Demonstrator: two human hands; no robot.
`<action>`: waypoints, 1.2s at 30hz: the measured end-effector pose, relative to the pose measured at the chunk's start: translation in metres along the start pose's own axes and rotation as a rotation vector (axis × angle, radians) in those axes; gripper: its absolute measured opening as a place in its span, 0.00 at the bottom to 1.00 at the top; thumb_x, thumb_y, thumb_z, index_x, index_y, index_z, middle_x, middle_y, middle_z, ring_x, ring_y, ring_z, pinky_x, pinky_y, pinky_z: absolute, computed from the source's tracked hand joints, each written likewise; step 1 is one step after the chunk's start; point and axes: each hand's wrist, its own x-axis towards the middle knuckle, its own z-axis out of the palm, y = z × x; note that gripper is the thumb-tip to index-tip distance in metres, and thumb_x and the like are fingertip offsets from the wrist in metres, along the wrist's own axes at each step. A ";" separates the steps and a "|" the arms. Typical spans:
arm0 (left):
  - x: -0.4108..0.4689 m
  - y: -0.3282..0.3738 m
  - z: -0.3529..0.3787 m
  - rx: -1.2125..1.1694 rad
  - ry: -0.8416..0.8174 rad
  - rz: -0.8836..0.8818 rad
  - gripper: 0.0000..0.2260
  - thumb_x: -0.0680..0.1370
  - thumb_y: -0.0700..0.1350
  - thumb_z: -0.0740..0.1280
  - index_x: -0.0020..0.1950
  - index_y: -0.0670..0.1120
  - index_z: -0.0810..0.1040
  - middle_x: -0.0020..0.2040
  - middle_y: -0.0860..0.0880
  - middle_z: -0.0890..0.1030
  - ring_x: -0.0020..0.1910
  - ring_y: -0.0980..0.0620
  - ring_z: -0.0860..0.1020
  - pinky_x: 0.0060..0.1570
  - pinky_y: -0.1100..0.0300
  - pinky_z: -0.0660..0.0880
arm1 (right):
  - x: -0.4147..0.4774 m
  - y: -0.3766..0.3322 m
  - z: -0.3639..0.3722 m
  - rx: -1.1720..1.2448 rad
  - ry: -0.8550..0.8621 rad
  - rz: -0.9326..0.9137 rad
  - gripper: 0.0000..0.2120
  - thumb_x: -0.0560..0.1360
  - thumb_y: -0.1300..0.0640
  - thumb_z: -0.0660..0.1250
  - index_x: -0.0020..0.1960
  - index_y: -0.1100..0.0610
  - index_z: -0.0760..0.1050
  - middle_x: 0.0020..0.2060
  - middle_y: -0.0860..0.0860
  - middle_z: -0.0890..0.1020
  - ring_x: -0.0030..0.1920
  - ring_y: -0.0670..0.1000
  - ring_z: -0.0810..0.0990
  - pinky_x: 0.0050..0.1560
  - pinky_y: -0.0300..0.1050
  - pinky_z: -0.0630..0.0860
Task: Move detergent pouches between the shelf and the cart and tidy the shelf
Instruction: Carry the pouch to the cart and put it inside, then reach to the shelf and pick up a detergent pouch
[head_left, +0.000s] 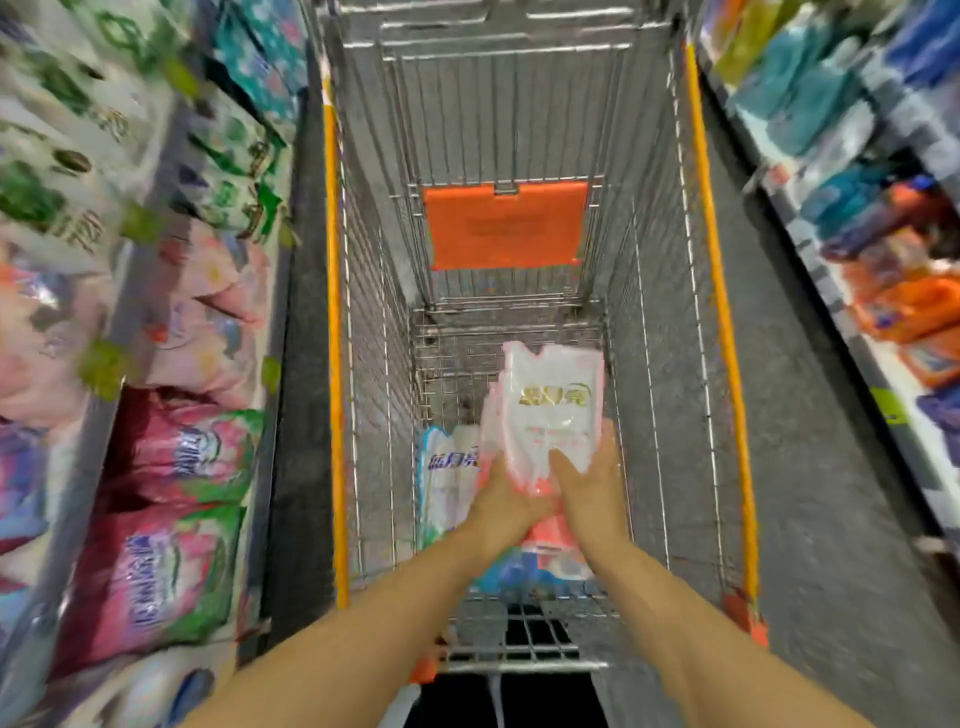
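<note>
Left grey store shelf (85, 447): soft pouches, green-white on top, pink in middle, magenta-green lower down.
Silver wire shopping cart (670, 312), orange rim rails. Inside it: white-blue detergent pouch (447, 483) near left wall, blurred red-blue pouches (540, 569) at near end.
Left hand (506, 501) and right hand (589, 493) both grip white-pink detergent pouch (553, 410) at bottom, held upright over basket.
Right shelf (854, 343): blue and orange packs.

Cart (719, 291) between shelves, pouches (447, 467) inside
</note>
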 end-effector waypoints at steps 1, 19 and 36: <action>0.008 -0.009 0.009 -0.019 -0.042 -0.016 0.27 0.69 0.35 0.74 0.64 0.47 0.67 0.57 0.50 0.79 0.51 0.61 0.79 0.50 0.70 0.75 | 0.007 0.014 -0.004 -0.017 0.006 0.044 0.26 0.77 0.65 0.63 0.72 0.61 0.57 0.54 0.51 0.75 0.53 0.54 0.77 0.50 0.41 0.70; 0.052 -0.066 0.065 0.267 -0.091 -0.260 0.29 0.66 0.62 0.71 0.62 0.52 0.69 0.55 0.54 0.79 0.53 0.54 0.78 0.56 0.58 0.75 | 0.055 0.094 -0.026 -0.440 -0.025 0.443 0.20 0.77 0.57 0.62 0.66 0.62 0.62 0.58 0.60 0.76 0.55 0.61 0.78 0.55 0.51 0.76; -0.041 0.014 -0.030 0.364 0.422 -0.057 0.14 0.79 0.41 0.59 0.64 0.44 0.73 0.57 0.40 0.80 0.56 0.41 0.77 0.47 0.57 0.69 | -0.028 -0.042 0.053 -0.564 -0.312 -0.204 0.19 0.77 0.55 0.58 0.68 0.51 0.68 0.62 0.52 0.78 0.63 0.56 0.74 0.62 0.48 0.66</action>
